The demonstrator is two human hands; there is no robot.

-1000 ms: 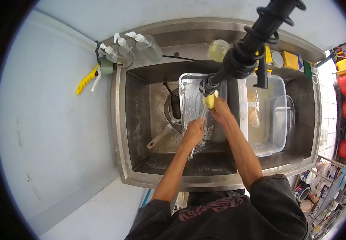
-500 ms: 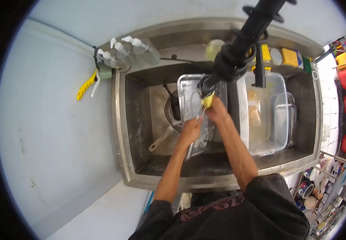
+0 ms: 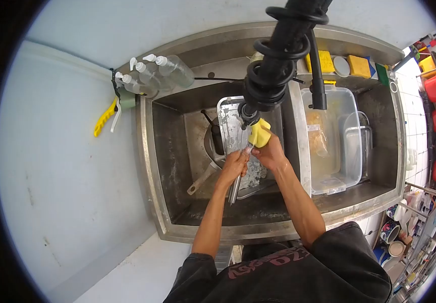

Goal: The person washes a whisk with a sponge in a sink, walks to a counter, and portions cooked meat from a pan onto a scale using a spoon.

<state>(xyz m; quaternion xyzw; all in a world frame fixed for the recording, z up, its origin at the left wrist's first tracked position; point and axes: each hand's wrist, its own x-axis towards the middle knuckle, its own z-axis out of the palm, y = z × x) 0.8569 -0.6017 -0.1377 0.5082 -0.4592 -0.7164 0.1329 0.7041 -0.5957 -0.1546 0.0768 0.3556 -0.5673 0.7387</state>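
My left hand (image 3: 235, 165) is closed around a long, shiny metal utensil (image 3: 234, 192) whose lower end sticks out below the fingers. Its exact kind is hard to make out. In my right hand (image 3: 271, 153) is a yellow sponge (image 3: 260, 134), pressed against the utensil's upper part. Both hands are close together over a metal tray (image 3: 228, 121) that lies in the left sink basin, wet with suds. To its left rests a pan (image 3: 202, 179) with its handle towards me. The black faucet hose hides part of the tray.
A spring-coiled black faucet (image 3: 266, 86) hangs over the basin. The right basin holds a clear plastic tub (image 3: 349, 136) of cloudy liquid. Pump bottles (image 3: 175, 70), yellow sponges (image 3: 359, 66) and a green scouring pad (image 3: 382, 73) line the back ledge. A yellow-handled tool (image 3: 105, 118) hangs left.
The utensil has turned so its lower end shows more broadly. My right hand and the sponge have shifted slightly down, and more of the sponge shows. The view has moved a little.
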